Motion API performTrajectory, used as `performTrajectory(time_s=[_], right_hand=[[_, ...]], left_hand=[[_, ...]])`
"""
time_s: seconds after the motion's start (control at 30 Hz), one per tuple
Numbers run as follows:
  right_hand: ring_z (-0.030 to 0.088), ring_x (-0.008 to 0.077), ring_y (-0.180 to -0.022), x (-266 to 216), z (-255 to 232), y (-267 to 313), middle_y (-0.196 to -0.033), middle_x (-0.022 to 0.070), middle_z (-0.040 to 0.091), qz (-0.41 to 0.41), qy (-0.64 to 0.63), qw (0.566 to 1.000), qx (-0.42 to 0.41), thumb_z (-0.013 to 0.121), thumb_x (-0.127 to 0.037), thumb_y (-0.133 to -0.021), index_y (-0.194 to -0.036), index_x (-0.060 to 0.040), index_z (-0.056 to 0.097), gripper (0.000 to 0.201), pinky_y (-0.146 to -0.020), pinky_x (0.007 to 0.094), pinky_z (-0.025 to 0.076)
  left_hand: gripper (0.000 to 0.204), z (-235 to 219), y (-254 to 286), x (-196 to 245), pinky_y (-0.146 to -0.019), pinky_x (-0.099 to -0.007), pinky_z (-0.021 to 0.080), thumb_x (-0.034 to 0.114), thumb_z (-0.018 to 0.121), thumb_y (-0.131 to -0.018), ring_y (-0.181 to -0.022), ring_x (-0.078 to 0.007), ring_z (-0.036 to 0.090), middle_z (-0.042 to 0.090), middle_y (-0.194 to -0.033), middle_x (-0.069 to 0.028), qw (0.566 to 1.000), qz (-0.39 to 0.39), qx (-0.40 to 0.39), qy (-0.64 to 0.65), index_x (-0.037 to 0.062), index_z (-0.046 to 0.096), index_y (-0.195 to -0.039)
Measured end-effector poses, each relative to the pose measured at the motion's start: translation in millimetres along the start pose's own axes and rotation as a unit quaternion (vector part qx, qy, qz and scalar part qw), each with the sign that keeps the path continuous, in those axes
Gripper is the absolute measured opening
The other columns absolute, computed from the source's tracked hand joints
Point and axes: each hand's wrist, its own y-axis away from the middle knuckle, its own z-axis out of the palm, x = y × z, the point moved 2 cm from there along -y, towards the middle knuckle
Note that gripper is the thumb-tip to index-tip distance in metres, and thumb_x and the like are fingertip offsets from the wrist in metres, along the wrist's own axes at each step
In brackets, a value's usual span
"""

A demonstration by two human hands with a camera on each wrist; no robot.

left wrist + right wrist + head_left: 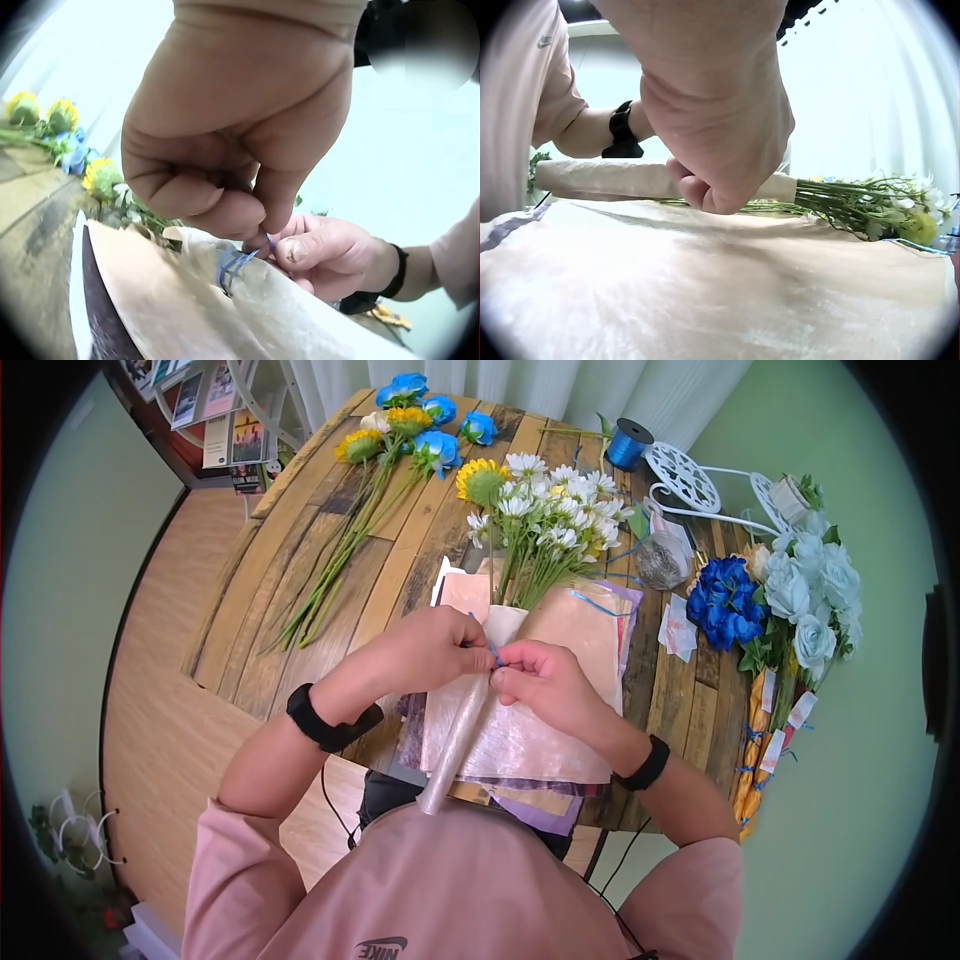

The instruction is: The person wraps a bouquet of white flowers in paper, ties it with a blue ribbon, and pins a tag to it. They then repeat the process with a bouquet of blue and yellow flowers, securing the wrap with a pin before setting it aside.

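A bunch of white daisies (560, 510) with green stems lies on stacked wrapping paper (570, 735), its lower stems rolled in pale paper (455, 745). Blue ribbon (234, 266) crosses around the roll in the left wrist view. The left hand (425, 650) pinches the ribbon between thumb and fingers above the roll. Close against it, the right hand (548, 685) pinches the ribbon too, thumb uppermost. In the right wrist view the right hand (720, 135) has curled fingers at the roll (607, 178) and hides the ribbon.
Blue roses (437, 450) and sunflowers (358, 446) lie at the back left of the wooden table (240, 600). A ribbon spool (628, 444), a white metal stand (685, 475), a blue flower cluster (724, 603) and pale roses (815, 590) are at the right.
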Motion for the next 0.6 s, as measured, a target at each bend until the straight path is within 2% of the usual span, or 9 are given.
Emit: performTrajectory(time_s=[0.03, 0.13, 0.27, 0.37, 0.43, 0.47, 0.53, 0.57, 0.6], right_hand=[[0.059, 0.0073, -0.072, 1, 1, -1, -0.086, 0.0022, 0.064, 0.007, -0.001, 1.0, -0.001, 0.062, -0.008, -0.092, -0.11, 0.0027, 0.063, 0.021, -0.067, 0.0233, 0.05], [0.059, 0.0072, -0.07, -2, 3, -2, -0.083, 0.0019, 0.064, 0.011, 0.0, 1.0, -0.018, 0.063, -0.008, -0.09, -0.108, 0.0032, 0.065, 0.021, -0.064, 0.0231, 0.05], [0.059, 0.0072, -0.068, 1, 1, -6, -0.08, 0.0016, 0.064, 0.029, 0.019, 0.999, -0.012, 0.065, -0.009, -0.089, -0.103, 0.0028, 0.067, 0.018, -0.061, 0.0227, 0.049], [0.058, 0.0071, -0.066, 3, 1, -7, -0.079, 0.0018, 0.064, 0.04, 0.046, 0.998, 0.003, 0.065, -0.01, -0.089, -0.099, 0.0029, 0.067, 0.017, -0.059, 0.0224, 0.048], [0.058, 0.007, -0.066, 10, -1, -9, -0.078, 0.0023, 0.064, 0.051, 0.042, 0.998, -0.003, 0.065, -0.012, -0.089, -0.097, 0.0031, 0.067, 0.017, -0.058, 0.0225, 0.048], [0.058, 0.007, -0.066, 11, 0, -9, -0.078, 0.0023, 0.064, 0.049, 0.04, 0.998, 0.0, 0.065, -0.012, -0.089, -0.097, 0.0031, 0.067, 0.017, -0.058, 0.0225, 0.048], [0.057, 0.0068, -0.066, 9, 2, -6, -0.079, 0.0023, 0.064, 0.042, 0.002, 0.999, 0.027, 0.065, -0.015, -0.091, -0.096, 0.0036, 0.067, 0.019, -0.059, 0.0225, 0.047], [0.057, 0.0068, -0.066, 9, 3, -5, -0.079, 0.0023, 0.064, 0.041, 0.001, 0.999, 0.029, 0.065, -0.015, -0.091, -0.096, 0.0036, 0.067, 0.019, -0.059, 0.0225, 0.047], [0.057, 0.0068, -0.067, 9, 4, -4, -0.079, 0.0021, 0.064, 0.028, -0.014, 0.999, 0.039, 0.065, -0.015, -0.092, -0.095, 0.0038, 0.067, 0.019, -0.059, 0.0224, 0.047]], left_hand=[[0.021, 5, -3, -5, -0.063, -0.0318, 0.048, 0.021, 0.074, -0.086, -0.067, -0.0141, 0.061, 0.065, -0.071, -0.004, 0.994, -0.034, -0.029, 0.104, 0.0011, 0.073, -0.09], [0.025, 15, -6, -14, -0.058, -0.0263, 0.044, 0.025, 0.075, -0.089, -0.064, -0.0063, 0.052, 0.061, -0.069, 0.0014, 0.984, -0.033, -0.036, 0.173, -0.0001, 0.073, -0.09], [0.024, 22, -5, -18, -0.055, -0.0238, 0.041, 0.026, 0.076, -0.088, -0.061, -0.0055, 0.051, 0.062, -0.07, 0.0022, 0.952, -0.095, -0.037, 0.288, 0.0013, 0.074, -0.089], [0.022, 31, -3, -27, -0.055, -0.0221, 0.041, 0.025, 0.076, -0.088, -0.061, -0.0054, 0.053, 0.064, -0.071, 0.0012, 0.907, -0.125, -0.036, 0.401, 0.0037, 0.073, -0.086], [0.019, 32, 0, -26, -0.058, -0.0213, 0.046, 0.022, 0.075, -0.088, -0.066, -0.0074, 0.059, 0.067, -0.08, -0.0008, 0.82, -0.174, -0.027, 0.545, 0.0048, 0.069, -0.095], [0.019, 31, 2, -23, -0.058, -0.0213, 0.046, 0.022, 0.075, -0.088, -0.066, -0.0074, 0.059, 0.067, -0.08, -0.0008, 0.821, -0.174, -0.03, 0.542, 0.0048, 0.069, -0.095], [0.027, 29, 7, -20, -0.064, -0.0234, 0.052, 0.013, 0.072, -0.088, -0.075, -0.0101, 0.064, 0.068, -0.096, -0.0054, 0.759, -0.191, 0.008, 0.622, 0.0048, 0.059, -0.111], [0.027, 33, 9, -21, -0.064, -0.0234, 0.052, 0.013, 0.072, -0.088, -0.075, -0.0101, 0.064, 0.068, -0.096, -0.0054, 0.76, -0.191, 0.007, 0.621, 0.0048, 0.059, -0.111], [0.033, 38, 11, -24, -0.068, -0.0247, 0.053, 0.006, 0.07, -0.087, -0.079, -0.011, 0.063, 0.066, -0.101, -0.0064, 0.8, -0.144, 0.005, 0.582, 0.0043, 0.055, -0.116]])
